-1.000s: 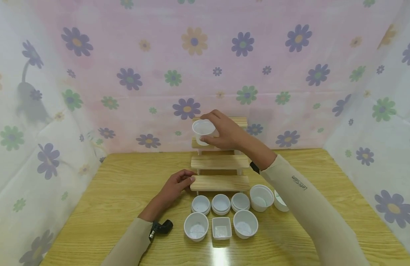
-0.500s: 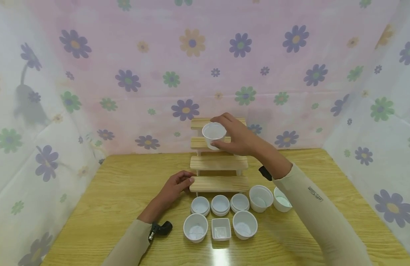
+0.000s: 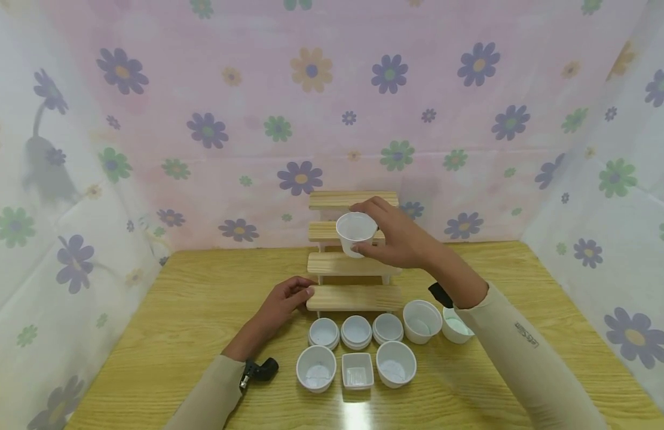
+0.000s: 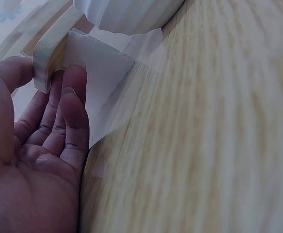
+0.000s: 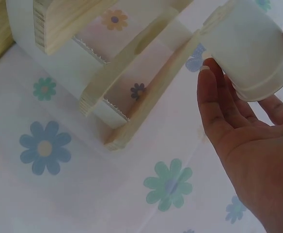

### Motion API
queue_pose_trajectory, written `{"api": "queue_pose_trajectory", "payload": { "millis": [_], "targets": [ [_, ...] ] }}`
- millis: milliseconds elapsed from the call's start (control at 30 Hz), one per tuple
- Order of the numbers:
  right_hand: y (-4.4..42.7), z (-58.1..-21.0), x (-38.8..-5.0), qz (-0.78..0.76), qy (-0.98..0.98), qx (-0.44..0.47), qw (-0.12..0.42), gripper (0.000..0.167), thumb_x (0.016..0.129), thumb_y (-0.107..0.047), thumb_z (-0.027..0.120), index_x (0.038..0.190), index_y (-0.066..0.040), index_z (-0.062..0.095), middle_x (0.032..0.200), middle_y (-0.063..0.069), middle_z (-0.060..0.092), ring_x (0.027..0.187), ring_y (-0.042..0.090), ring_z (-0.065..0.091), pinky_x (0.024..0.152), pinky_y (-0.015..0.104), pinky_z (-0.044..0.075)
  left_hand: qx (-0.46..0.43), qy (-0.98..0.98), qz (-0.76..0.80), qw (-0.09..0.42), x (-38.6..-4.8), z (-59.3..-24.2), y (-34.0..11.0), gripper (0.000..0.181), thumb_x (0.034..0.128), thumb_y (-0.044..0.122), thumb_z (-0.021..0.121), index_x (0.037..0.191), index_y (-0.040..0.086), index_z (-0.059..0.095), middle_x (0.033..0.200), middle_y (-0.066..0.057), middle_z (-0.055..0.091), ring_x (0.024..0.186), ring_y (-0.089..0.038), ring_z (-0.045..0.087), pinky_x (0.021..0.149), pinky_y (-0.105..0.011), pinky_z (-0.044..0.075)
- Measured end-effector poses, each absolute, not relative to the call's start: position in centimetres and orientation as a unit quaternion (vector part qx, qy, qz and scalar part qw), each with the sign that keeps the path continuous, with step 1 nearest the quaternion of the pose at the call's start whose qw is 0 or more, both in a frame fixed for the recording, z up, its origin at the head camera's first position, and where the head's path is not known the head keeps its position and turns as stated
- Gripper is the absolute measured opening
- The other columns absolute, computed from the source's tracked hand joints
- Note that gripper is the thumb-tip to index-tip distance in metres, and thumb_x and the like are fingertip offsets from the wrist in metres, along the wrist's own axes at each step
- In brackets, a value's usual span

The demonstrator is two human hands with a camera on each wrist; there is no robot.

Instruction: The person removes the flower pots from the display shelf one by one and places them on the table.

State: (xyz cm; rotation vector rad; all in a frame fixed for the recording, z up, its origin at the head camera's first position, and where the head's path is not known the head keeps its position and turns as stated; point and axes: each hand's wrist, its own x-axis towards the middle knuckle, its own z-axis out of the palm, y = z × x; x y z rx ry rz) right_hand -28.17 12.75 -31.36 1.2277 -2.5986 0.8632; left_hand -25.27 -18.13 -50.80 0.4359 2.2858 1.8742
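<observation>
My right hand grips a white tapered tub upright, thumb on the near side and fingers behind. The tub is in the air in front of the middle steps of a wooden tiered stand. In the right wrist view the tub is clear of the planks, its base towards the stand. My left hand holds the left end of the lowest step. The left wrist view has the thumb on that plank and the fingers under it.
Before the stand are three small round pots, two larger round bowls and a square dish. Two more white tubs stand to the right, one partly behind the right sleeve. A flowered cloth hangs behind the table.
My right hand has brought the tub down and to the right, from the upper steps to in front of the middle ones. My left hand stays on the lowest step.
</observation>
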Motion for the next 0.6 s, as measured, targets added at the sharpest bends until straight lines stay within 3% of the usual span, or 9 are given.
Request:
{"api": "queue_pose_trajectory", "payload": {
  "millis": [233,600],
  "targets": [
    [13.8,-31.9,-27.4,0.31,-0.854,0.413,0.063,0.064,0.098,-0.027,0.079,0.153,-0.01,0.05,0.139,0.01,0.057,0.118,0.027,0.057,0.097,0.055,0.052,0.146,0.765,0.623,0.077,-25.2,-50.8,-18.1,0.035,0.1104,0.023,0.061,0.134,-0.003,0.063,0.102,-0.005,0.07,0.087,-0.017,0.065,0.079,-0.033,0.058],
    [15.7,-32.2,-25.5,0.31,-0.842,0.435,0.076,0.067,0.098,-0.028,0.08,0.155,-0.012,0.048,0.148,0.007,0.052,0.123,0.022,0.057,0.097,0.052,0.053,0.145,0.767,0.62,0.076,-25.4,-50.7,-18.2,0.036,0.1103,0.024,0.062,0.134,-0.003,0.063,0.104,-0.006,0.071,0.088,-0.018,0.065,0.079,-0.033,0.058]
  ]
}}
